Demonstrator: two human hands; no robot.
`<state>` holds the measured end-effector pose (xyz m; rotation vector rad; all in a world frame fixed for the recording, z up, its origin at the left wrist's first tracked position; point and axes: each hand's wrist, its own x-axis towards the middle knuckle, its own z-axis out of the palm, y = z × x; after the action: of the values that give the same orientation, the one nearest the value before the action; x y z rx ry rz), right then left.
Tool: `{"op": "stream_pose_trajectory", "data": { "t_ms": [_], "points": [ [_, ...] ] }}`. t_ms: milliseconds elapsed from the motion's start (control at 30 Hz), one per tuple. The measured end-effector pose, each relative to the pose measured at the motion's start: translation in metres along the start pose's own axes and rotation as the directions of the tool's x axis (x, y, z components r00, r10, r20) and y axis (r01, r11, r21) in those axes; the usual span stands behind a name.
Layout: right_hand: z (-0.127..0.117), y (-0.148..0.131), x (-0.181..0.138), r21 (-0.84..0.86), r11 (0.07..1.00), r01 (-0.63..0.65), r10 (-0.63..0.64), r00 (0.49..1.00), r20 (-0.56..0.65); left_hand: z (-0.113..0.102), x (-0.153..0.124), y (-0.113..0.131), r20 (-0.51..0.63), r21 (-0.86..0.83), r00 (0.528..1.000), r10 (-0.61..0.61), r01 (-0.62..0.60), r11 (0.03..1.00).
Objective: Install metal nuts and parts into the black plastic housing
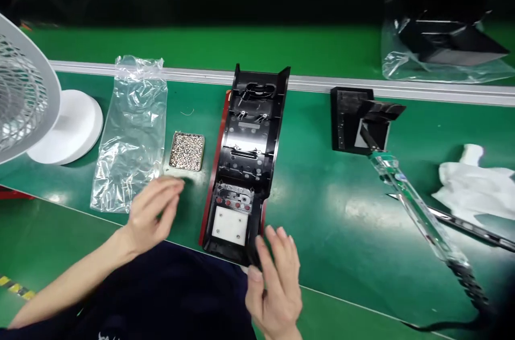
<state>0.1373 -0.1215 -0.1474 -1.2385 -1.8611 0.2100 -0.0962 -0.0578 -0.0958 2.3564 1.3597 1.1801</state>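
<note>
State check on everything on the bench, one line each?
black housing: lying open side up, white plate at near end
screw tray: full
plastic bag: empty, flat
electric screwdriver: lying down, unheld
fan: upright
left hand: open, holding nothing
right hand: open, touching housing's near end

Bare green bench [322, 190] lies open between the long black housing [245, 163] and the black bracket [356, 120] toward the far rail. Left of the housing, the screw tray [186, 151] and plastic bag [131, 131] crowd the passage; the fan [28, 98] blocks the left edge, the screwdriver [418, 211] the right.
</note>
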Motion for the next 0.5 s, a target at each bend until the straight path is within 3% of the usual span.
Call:
{"op": "stream_pose_trajectory", "data": {
  "t_ms": [100, 200, 367, 500],
  "points": [
    [0.0, 0.013, 0.033, -0.066, 0.998, -0.011, 0.01, 1.0, -0.017, 0.015, -0.016, 0.007, 0.148, -0.139, 0.983, 0.105, -0.085, 0.987],
    [0.013, 0.027, 0.063, -0.125, 0.992, -0.001, 0.004, 1.0, 0.025, 0.034, -0.022, 0.014, 0.249, -0.055, 0.959, 0.136, -0.126, 0.991],
    [0.035, 0.035, 0.075, -0.191, 0.981, -0.016, 0.039, 0.993, 0.113, 0.054, -0.03, 0.015, 0.165, 0.005, 0.975, 0.152, -0.155, 0.988],
    [0.029, 0.024, 0.092, -0.341, 0.934, 0.107, -0.081, 0.993, 0.091, 0.042, -0.026, 0.001, 0.138, -0.125, 0.981, 0.138, -0.121, 0.985]
  ]
}}
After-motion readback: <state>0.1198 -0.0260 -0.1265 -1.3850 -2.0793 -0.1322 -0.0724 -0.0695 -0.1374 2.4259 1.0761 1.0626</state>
